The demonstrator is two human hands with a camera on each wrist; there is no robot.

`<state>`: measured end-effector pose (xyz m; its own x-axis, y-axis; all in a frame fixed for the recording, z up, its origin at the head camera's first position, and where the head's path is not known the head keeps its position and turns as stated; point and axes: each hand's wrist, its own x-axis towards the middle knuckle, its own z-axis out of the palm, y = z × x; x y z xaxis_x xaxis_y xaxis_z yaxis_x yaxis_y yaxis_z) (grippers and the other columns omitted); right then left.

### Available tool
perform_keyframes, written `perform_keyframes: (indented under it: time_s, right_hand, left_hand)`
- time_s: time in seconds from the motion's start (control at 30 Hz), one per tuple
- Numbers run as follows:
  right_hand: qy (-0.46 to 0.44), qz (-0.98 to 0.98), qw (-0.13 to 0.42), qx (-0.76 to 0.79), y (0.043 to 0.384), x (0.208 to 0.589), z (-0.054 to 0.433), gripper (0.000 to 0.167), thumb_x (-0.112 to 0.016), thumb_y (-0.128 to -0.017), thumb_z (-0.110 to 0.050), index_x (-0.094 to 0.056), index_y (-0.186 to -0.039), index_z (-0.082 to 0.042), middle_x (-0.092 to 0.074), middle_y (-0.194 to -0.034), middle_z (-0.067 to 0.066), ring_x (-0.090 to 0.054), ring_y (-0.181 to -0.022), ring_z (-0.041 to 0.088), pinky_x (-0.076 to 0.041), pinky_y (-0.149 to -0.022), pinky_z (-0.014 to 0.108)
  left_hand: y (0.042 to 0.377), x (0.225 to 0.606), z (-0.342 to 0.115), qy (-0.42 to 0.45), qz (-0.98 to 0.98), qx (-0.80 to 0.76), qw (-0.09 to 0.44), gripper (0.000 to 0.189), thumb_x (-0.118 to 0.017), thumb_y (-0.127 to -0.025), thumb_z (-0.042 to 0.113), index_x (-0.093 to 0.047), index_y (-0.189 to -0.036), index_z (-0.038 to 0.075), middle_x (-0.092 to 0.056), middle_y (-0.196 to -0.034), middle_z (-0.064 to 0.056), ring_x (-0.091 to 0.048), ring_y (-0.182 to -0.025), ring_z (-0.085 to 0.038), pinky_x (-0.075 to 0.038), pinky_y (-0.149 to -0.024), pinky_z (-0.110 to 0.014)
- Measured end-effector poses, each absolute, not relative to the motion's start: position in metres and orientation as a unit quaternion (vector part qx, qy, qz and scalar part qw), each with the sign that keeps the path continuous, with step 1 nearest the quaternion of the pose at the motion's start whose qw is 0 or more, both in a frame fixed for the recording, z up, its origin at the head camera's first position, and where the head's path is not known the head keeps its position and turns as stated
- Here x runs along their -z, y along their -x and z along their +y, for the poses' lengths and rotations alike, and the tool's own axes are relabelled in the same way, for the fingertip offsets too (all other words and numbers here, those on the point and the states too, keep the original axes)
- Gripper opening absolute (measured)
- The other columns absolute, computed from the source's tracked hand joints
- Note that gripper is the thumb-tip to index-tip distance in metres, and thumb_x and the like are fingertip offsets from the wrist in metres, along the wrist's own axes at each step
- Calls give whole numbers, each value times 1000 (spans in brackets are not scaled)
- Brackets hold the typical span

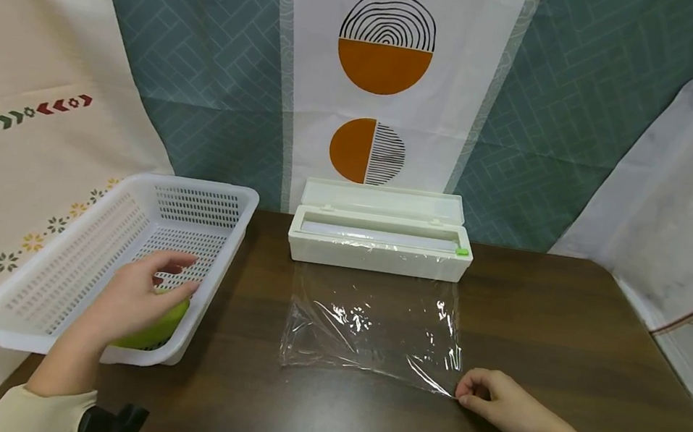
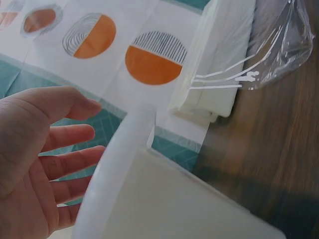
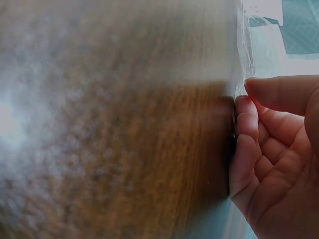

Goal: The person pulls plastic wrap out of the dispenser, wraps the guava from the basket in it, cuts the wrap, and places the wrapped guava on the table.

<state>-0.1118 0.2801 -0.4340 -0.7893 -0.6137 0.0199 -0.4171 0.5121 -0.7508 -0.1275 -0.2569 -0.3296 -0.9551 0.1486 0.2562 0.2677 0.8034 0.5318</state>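
A sheet of clear cling film (image 1: 364, 328) stretches from the white cling film box (image 1: 378, 255) toward the front of the table. Its front right corner is pinched between thumb and fingers of my right hand (image 1: 505, 405), close to the tabletop. Over the white plastic basket (image 1: 128, 176) on the left hovers my left hand (image 1: 135, 298), thumb and fingers spread apart. Beneath that hand, partly hidden by it, a green rounded thing (image 1: 157, 331) lies in the basket. In the left wrist view the left hand (image 2: 45, 159) shows nothing between its fingers, beside the basket's rim.
The box's lid (image 1: 383, 200) stands raised at the back, against a patterned cloth (image 1: 221, 68). A small green piece (image 1: 462, 252) sits at the box's right front edge. Dark wood table (image 1: 543, 322) extends to the right and front.
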Motion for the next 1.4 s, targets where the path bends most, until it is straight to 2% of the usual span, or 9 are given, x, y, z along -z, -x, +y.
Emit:
perform_keyframes:
  time_s: [0.3, 0.57, 0.8, 1.0, 1.23, 1.4]
  right_hand:
    - [299, 861, 125, 392, 112, 435, 281, 4, -59, -92, -8, -62, -89, -9, -59, -81, -7, -49, -70, -5, -43, -57, 20]
    - [301, 860, 118, 394, 112, 437, 281, 4, -60, -91, -8, -62, -88, -10, -59, -80, -7, -49, -70, -6, -43, -57, 19]
    - [306, 858, 117, 395, 111, 434, 280, 4, -60, -91, -8, -62, -88, -10, -59, -81, -7, -49, -71, -5, -43, -57, 20]
    - [301, 855, 133, 401, 110, 432, 279, 5, -58, -93, -12, -61, -90, -10, -59, -83, -8, -50, -72, -6, -44, -58, 20]
    - [318, 852, 116, 399, 109, 433, 279, 4, -59, -92, -9, -61, -89, -10, -60, -83, -6, -50, -73, -6, -43, -57, 20]
    - [321, 854, 108, 394, 109, 433, 279, 4, -59, -92, -9, -61, -88, -11, -59, -83, -9, -50, -73, -6, -43, -58, 19]
  left_hand:
    - [128, 328, -272, 102, -952, 284, 43, 51, -67, -87, 31, -52, -128, 5, -54, -129, -19, -52, -113, -40, -43, -90, -56]
    - [130, 335, -286, 99, -959, 266, -6, 58, -71, -83, 34, -53, -128, 3, -50, -133, -25, -49, -114, -48, -44, -87, -59]
    - [131, 340, -294, 105, -958, 265, -30, 66, -76, -77, 36, -53, -128, 1, -53, -128, -27, -51, -111, -48, -45, -84, -57]
    - [131, 342, -300, 89, -958, 263, -71, 78, -79, -72, 39, -49, -132, -1, -51, -130, -27, -49, -113, -44, -45, -85, -54]
    - [133, 346, -308, 83, -957, 254, -114, 86, -83, -65, 34, -47, -134, -1, -52, -127, -25, -49, -104, -32, -42, -79, -39]
    - [135, 347, -312, 78, -953, 259, -133, 87, -83, -62, 25, -45, -135, -2, -55, -119, -20, -50, -94, -26, -41, -72, -33]
